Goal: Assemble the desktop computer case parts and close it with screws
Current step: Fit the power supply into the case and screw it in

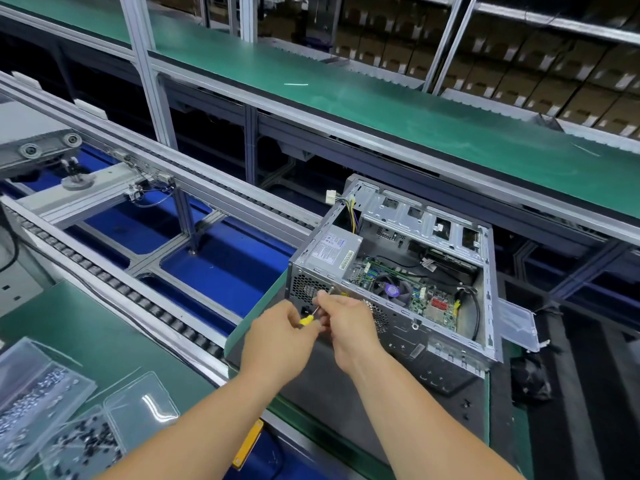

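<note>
An open grey desktop computer case (446,344) lies on its side on a dark mat, its motherboard (415,289) and silver power supply (332,251) exposed. My left hand (277,337) grips a small screwdriver with a yellow handle (306,319), its thin shaft pointing up at the case's rear panel near the vent grille (303,285). My right hand (346,320) pinches the shaft near its tip, right against the rear panel. Whether a screw sits at the tip is hidden by my fingers.
Clear plastic trays with several small screws (38,403) sit at lower left on the green bench. A roller conveyor (138,292) runs along the left. A clear plastic panel (519,323) sticks out right of the case. A green conveyor belt (381,109) passes behind.
</note>
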